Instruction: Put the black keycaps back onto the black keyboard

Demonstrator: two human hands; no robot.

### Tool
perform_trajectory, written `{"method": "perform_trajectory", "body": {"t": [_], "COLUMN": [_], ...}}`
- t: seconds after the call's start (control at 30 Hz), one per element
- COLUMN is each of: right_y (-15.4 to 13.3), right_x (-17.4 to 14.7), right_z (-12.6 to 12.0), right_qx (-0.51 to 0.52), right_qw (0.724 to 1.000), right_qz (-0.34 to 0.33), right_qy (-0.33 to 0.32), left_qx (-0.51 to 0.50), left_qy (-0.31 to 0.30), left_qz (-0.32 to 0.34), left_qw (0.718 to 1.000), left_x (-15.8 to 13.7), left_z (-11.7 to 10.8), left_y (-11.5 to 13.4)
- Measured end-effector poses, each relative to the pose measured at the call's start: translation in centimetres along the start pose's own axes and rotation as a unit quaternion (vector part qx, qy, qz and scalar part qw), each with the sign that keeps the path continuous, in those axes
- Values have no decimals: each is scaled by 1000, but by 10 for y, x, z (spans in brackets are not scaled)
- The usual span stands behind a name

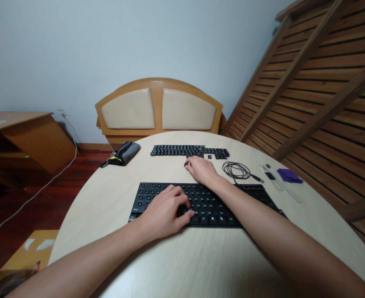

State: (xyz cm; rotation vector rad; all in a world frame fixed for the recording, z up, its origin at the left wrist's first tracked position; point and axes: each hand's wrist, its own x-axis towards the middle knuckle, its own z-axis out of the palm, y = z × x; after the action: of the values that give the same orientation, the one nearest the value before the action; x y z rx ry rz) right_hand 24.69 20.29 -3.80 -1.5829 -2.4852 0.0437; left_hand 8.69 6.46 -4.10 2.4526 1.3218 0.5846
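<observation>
A black keyboard (201,203) lies on the round table, with many of its keycaps off and the bare key posts showing. My left hand (170,207) rests on its left-middle part, fingers curled and thumb bent toward the index finger near the bottom rows. What lies between those fingertips is too dark to make out. Beyond the keyboard, my right hand (201,169) pinches a small black keycap (186,164) just above the table. Behind it, loose keycaps (177,150) stand in rows, with a single keycap (209,157) a little apart.
A coiled black USB cable (236,169) lies right of my right hand. Farther right are thin wire tools (286,186), a small black piece (270,176) and a folded purple cloth (289,175). A grey and black pouch (125,153) sits at the table's left edge.
</observation>
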Motion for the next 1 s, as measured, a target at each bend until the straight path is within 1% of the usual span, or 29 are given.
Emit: {"method": "perform_trajectory", "body": {"t": [0.1,0.2,0.27,0.4,0.47,0.53,0.7,0.8,1.0], "right_y": [9,17,18,15,13,12,13,14,13], "right_x": [-35,-71,-93,-124,-131,-134,-134,-134,-136], "right_z": [-7,-11,-11,-8,-6,-3,3,5,3], "right_qx": [35,148,198,258,274,284,326,335,343], "right_qw": [999,987,976,959,953,949,940,937,934], "right_qz": [-20,-41,-62,-98,-116,-122,-96,-93,-94], "right_qy": [5,43,63,64,58,54,38,35,30], "left_qx": [19,32,42,34,13,-5,-32,-43,-61], "left_qy": [2,7,13,38,43,45,49,41,35], "left_qz": [-18,-32,-37,-18,0,7,15,19,7], "left_qw": [1000,999,998,999,999,999,998,998,997], "left_x": [1,1,1,-1,-2,-2,-3,-4,-4], "left_z": [-1,1,3,7,8,9,12,14,11], "left_y": [-1,1,2,5,7,8,8,6,4]}}
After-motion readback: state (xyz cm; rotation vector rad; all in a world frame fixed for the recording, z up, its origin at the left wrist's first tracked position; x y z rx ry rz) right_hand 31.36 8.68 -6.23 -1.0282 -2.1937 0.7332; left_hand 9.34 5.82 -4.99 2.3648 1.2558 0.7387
